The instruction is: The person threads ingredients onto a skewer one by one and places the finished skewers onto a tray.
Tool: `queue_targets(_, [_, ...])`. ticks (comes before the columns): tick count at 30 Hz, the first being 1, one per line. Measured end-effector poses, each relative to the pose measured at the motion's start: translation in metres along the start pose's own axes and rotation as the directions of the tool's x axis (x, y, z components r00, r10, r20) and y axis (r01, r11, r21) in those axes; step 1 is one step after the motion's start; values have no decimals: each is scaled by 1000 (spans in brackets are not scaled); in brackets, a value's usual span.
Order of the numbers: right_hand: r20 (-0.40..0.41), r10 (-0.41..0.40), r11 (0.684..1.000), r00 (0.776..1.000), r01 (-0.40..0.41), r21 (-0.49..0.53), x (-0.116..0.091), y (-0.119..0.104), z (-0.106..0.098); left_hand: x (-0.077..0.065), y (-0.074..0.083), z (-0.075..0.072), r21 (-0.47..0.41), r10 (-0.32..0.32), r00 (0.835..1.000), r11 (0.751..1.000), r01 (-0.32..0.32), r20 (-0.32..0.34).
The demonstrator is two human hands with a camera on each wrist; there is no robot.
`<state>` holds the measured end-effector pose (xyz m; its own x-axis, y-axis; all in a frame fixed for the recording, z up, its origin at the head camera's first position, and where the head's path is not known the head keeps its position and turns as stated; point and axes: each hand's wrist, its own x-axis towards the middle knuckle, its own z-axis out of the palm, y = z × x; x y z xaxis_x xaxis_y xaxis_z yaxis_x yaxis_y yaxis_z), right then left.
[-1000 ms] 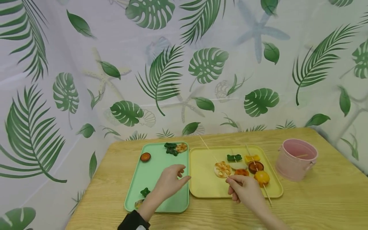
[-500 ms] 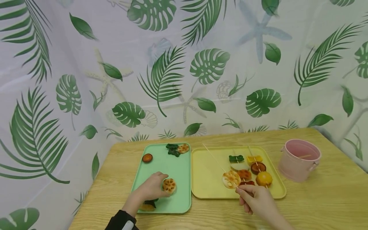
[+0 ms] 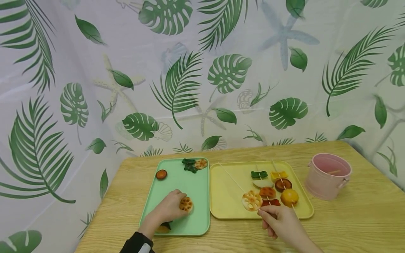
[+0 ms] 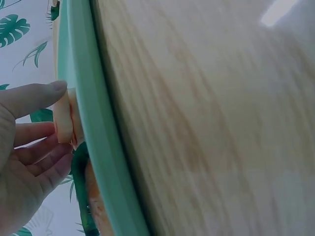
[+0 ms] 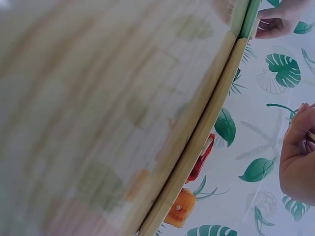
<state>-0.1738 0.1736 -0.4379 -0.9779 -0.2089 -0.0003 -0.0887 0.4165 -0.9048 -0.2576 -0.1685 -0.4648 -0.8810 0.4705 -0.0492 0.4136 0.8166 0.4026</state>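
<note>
In the head view my left hand [image 3: 169, 207] is over the green tray [image 3: 199, 221], its thumb and fingers pinching a lotus root slice [image 3: 186, 203]. The left wrist view shows that slice [image 4: 64, 118] edge-on between thumb and fingertips. Over the yellow tray [image 3: 221, 211], my right hand [image 3: 281, 221] pinches the lower end of a thin wooden skewer [image 3: 231, 177]. Another lotus root slice [image 3: 252, 201] is threaded on it close to the fingertips, and the bare point slants up and left. In the right wrist view the right hand [image 5: 300, 152] is curled at the edge.
Loaded skewers with a yellow pumpkin-like piece [image 3: 289, 197], a mushroom slice [image 3: 283, 184] and a red piece [image 3: 271, 202] lie on the yellow tray. A pink bucket [image 3: 327, 177] stands right. The green tray also bears a brown round slice [image 3: 161, 174] and green leafy pieces [image 3: 190, 168].
My left hand has moved down and left from above the green tray and taken hold of the lotus root slice there. My right hand has shifted slightly right and down with the skewer.
</note>
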Motion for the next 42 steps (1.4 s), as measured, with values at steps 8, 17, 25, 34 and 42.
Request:
queue_targets(8, [11,-41,999,999,41,-27,-1,2,1,0,0,2,-66,13,999,998,-16,-46])
queue_targets(17, [69,-34,997,997,39,-61,-4,0,-1,1,15,-17,-144,117,986,981,-133,-116])
queue_targets(25, [206,-152,979,967,175,-100,-10,-4,0,2,26,-25,-113,166,976,977,-183,-144])
queue_targets(34, [275,-226,944,934,280,-176,-12,-7,-1,4,29,-33,-77,166,980,982,-175,-112])
queue_targets(42, [291,-258,933,921,315,-172,-11,-3,0,6,27,-33,-58,145,986,987,-150,-88])
